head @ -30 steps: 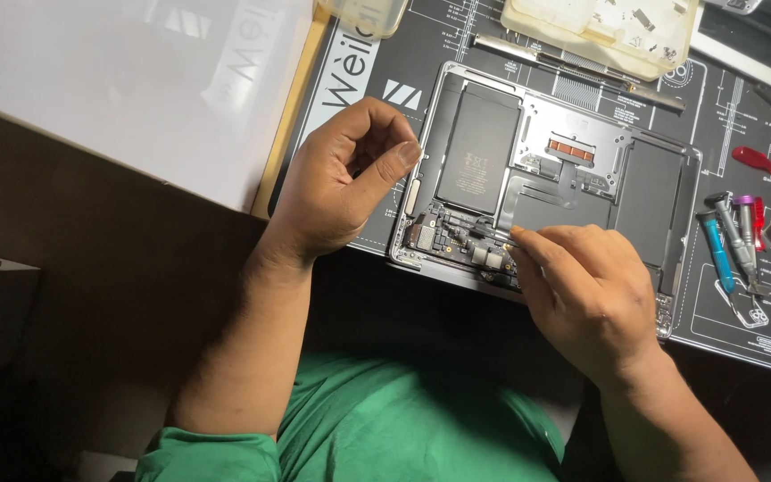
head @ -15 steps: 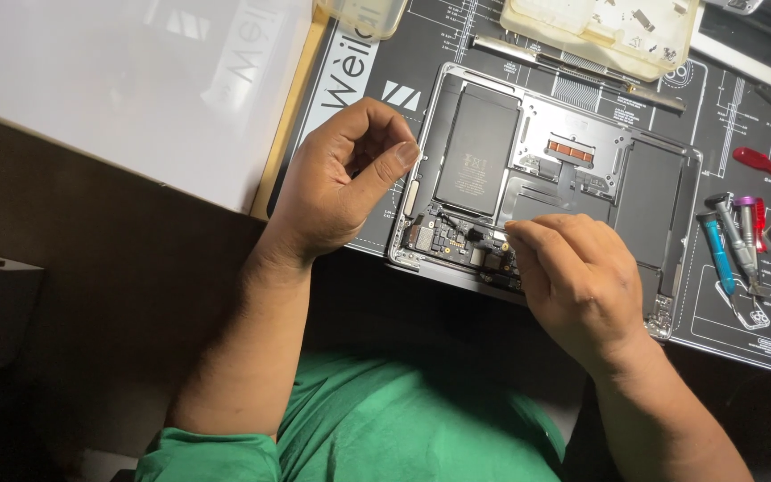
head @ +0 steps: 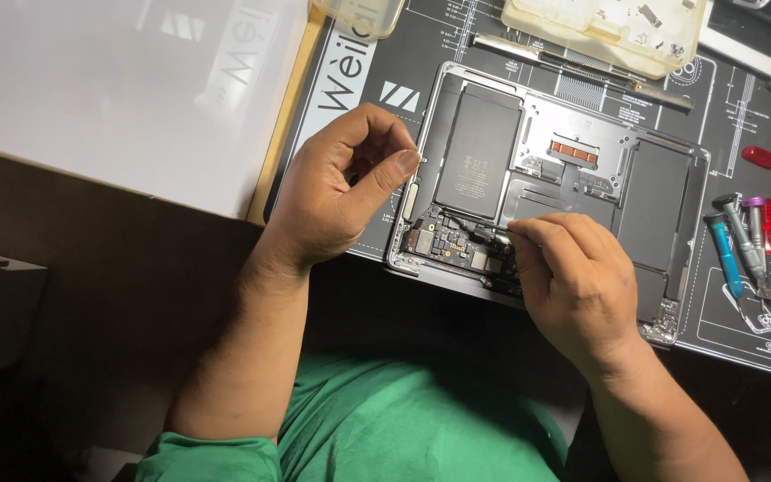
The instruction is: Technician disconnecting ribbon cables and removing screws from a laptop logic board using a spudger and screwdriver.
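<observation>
An opened silver laptop (head: 671, 170) lies underside up on a black repair mat (head: 350, 98), showing its dark battery cells (head: 477, 152) and its logic board (head: 443, 245). My left hand (head: 332, 196) is loosely curled, thumb against forefinger, and rests at the laptop's left edge with nothing visible in it. Over the laptop's near edge, the fingertips of my right hand (head: 573, 277) are pinched together on a small black part (head: 485, 235) of the logic board. That hand hides the board's right end.
A large white sheet (head: 118, 89) lies left of the mat. A pale plastic tray (head: 600, 27) with small parts and a long metal tool (head: 573, 67) sit behind the laptop. Several screwdrivers (head: 729, 254) and a red-handled one (head: 767, 161) lie to the right.
My right hand has slid left along the logic board, its fingertips now nearer the board's middle. My left hand has stayed put.
</observation>
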